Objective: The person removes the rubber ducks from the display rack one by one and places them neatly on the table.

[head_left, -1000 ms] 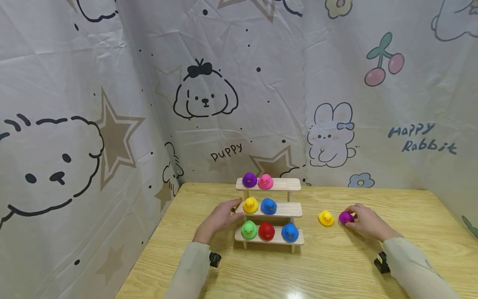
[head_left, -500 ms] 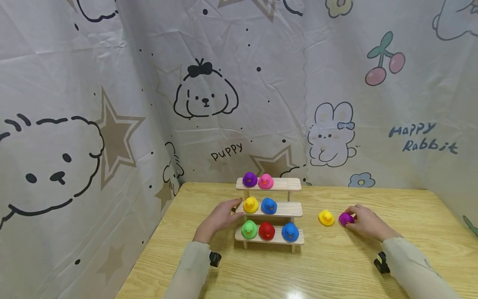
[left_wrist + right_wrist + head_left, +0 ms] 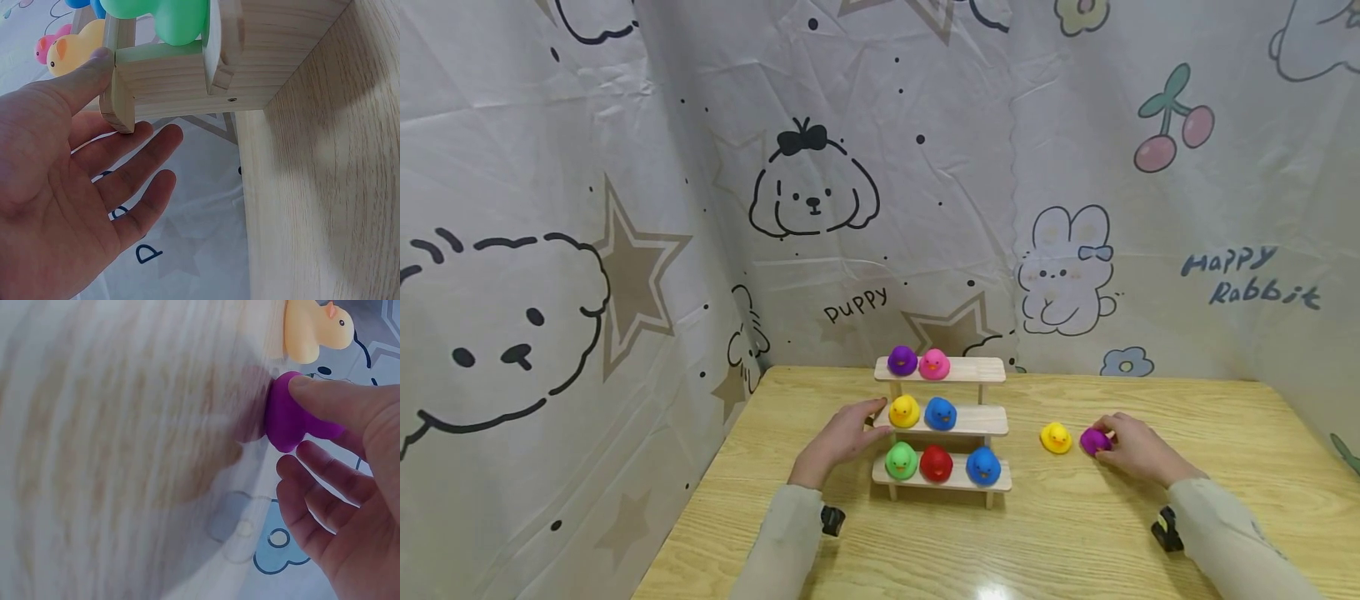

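Observation:
A three-tier wooden shelf stand [image 3: 973,419] stands on the table with small rubber ducks on every tier. My left hand [image 3: 842,439] holds the left end of its middle tier, thumb on one side and forefinger on the other; the remaining fingers [image 3: 165,139] spread loose in the left wrist view. To the right of the stand, my right hand [image 3: 1138,447] pinches a purple rubber duck [image 3: 286,415] between thumb and forefinger, low at the tabletop. Right beside it sits a yellow duck [image 3: 1056,438]. The purple duck is partly hidden by my fingers.
Purple [image 3: 902,361] and pink [image 3: 935,364] ducks share the top tier. Yellow [image 3: 904,412] and blue [image 3: 940,413] ones occupy the middle. Green [image 3: 901,461], red [image 3: 936,463] and blue [image 3: 983,467] ducks line the bottom. A printed curtain [image 3: 880,208] hangs behind the table [image 3: 1060,533].
My right hand and the purple duck have shifted very slightly toward me. My left hand and the stand stay put.

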The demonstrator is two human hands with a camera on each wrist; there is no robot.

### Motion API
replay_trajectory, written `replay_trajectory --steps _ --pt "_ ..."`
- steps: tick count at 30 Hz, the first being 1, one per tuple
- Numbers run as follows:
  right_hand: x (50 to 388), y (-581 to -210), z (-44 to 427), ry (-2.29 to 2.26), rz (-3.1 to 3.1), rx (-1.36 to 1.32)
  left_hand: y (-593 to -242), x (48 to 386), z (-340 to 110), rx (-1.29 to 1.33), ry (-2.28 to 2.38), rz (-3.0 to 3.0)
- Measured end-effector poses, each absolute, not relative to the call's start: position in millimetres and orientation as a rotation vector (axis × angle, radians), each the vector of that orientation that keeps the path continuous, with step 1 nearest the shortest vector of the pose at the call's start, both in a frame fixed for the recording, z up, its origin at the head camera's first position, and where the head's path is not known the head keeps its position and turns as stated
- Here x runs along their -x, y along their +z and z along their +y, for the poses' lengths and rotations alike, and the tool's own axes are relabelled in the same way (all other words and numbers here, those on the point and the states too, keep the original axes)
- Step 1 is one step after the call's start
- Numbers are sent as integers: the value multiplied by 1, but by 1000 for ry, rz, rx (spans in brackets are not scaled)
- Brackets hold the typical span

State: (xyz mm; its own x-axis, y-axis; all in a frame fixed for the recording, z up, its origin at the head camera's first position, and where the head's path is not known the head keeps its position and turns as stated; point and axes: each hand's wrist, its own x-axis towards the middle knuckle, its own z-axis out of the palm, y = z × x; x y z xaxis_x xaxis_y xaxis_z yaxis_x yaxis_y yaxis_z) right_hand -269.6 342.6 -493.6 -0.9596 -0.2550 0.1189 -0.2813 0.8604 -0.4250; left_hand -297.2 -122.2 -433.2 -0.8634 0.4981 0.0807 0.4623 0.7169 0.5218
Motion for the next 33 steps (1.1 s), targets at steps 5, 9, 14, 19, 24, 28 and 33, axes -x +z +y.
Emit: replay_trajectory --steps 5,9,14,19,24,28,33 --pt "264 -491 341 677 -2975 -406 -433 297 -122 -789 837 2849" --pt "259 -489 340 654 -2954 -412 -432 296 -123 -783 840 2849" --pt "252 -484 337 618 -2911 -434 -433 296 -123 -792 843 2845" --pt "244 -476 329 588 -2874 -477 -434 296 -123 -785 847 2849" --pt "238 -470 321 566 -2864 -516 -433 296 -123 -787 866 2850" --pt "234 -467 316 538 -2853 -554 -433 296 -123 -785 862 2850" --pt "230 -463 308 528 -2844 -607 -433 296 -123 -778 867 2846"
